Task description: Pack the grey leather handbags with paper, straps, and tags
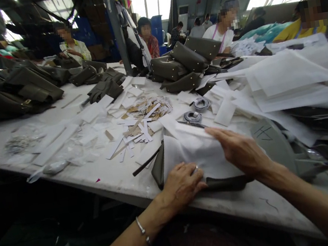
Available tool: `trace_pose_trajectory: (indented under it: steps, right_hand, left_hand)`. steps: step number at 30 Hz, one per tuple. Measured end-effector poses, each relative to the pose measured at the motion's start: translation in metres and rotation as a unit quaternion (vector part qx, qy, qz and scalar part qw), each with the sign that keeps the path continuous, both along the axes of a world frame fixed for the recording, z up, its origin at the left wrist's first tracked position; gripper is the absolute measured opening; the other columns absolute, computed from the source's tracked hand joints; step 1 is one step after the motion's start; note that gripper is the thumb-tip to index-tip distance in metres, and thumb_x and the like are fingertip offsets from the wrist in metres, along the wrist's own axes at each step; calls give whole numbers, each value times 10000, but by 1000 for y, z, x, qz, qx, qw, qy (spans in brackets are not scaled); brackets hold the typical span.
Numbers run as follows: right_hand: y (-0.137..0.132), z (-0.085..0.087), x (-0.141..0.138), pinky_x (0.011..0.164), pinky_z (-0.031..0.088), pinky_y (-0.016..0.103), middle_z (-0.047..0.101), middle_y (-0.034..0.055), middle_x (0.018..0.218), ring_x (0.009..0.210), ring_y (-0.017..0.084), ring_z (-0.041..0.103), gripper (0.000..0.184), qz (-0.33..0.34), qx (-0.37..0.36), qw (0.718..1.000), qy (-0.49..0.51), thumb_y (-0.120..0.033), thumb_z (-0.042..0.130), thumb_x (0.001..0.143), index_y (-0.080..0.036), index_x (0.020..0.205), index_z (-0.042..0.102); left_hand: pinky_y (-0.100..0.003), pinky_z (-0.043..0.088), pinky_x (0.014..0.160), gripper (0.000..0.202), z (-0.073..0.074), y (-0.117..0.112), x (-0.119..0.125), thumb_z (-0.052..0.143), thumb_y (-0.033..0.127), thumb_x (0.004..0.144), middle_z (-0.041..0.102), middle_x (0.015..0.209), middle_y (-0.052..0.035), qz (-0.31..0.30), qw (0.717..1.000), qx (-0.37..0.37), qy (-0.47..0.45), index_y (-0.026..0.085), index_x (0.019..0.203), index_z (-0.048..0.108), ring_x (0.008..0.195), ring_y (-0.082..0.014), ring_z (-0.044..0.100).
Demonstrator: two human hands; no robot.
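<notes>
A dark olive bag [227, 183] lies at the near edge of the table, with a white sheet [199, 154] spread over its upper side. My left hand [183, 184] is closed at the sheet's near edge, fingers bent and pressed together, the thumb close to the bag's edge. On the far right side, my right hand [237, 149] pinches the sheet's edge between thumb and fingers; its fingertips are partly hidden. A dark strap [146, 161] sticks out to the left of the bag.
White and brown strips [143, 130] lie scattered beyond the bag. Two grey coils [193, 117] sit near it. Olive bags are piled at the back [187, 60] and left [23, 86]. White sheets [295, 74] are stacked on the right. Several people work across the table.
</notes>
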State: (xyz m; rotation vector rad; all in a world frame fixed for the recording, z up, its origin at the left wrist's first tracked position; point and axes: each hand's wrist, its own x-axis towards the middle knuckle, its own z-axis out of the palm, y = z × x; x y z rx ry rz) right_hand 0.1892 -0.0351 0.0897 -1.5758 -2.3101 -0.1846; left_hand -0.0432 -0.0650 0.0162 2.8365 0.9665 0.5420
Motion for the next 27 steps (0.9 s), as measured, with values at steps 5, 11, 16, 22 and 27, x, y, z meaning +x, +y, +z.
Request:
trace_pose_trajectory:
  steps: [5, 11, 16, 22, 27]
  right_hand:
    - [24, 30, 4, 1003, 420, 571, 587, 207, 1324, 1222, 376, 528, 427, -65, 97, 993, -20, -178, 531, 889, -126, 1312, 561]
    - [4, -15, -32, 741, 500, 263, 707, 26, 875, 779, 157, 653, 189, 184, -227, 949, 117, -274, 551, 934, -221, 921, 732]
    - [-2, -42, -29, 828, 492, 287, 709, 32, 910, 879, 175, 651, 147, 158, -232, 935, 214, -247, 586, 908, -213, 918, 728]
    - [0, -37, -24, 908, 470, 360, 724, 61, 1016, 964, 206, 637, 192, 183, -169, 956, 156, -293, 563, 943, -231, 1011, 731]
    - [-9, -21, -41, 854, 466, 387, 734, 77, 938, 909, 244, 653, 146, 152, -197, 968, -6, -244, 617, 909, -216, 990, 736]
  left_hand:
    - [-365, 467, 995, 332, 1, 1, 1, 599, 423, 927, 636, 1129, -55, -1, 1000, -1, 12, 202, 1172, 562, 1045, -195, 624]
    - [-389, 464, 1009, 452, 11, 2, -6, 643, 473, 883, 619, 1174, -92, -30, 999, -6, 17, 173, 1205, 540, 1103, -233, 606]
    - [-373, 452, 1018, 476, 34, 5, -20, 668, 393, 881, 610, 1204, -110, -68, 997, -13, 45, 147, 1252, 502, 1139, -244, 588]
    - [-331, 470, 968, 212, 55, 23, -38, 459, 116, 972, 656, 1129, -58, -95, 991, -9, 90, 190, 1132, 577, 1084, -184, 619]
    - [-393, 475, 984, 173, 37, 22, -42, 465, 142, 973, 683, 1081, -76, -89, 991, 72, 73, 150, 1070, 608, 1051, -209, 628]
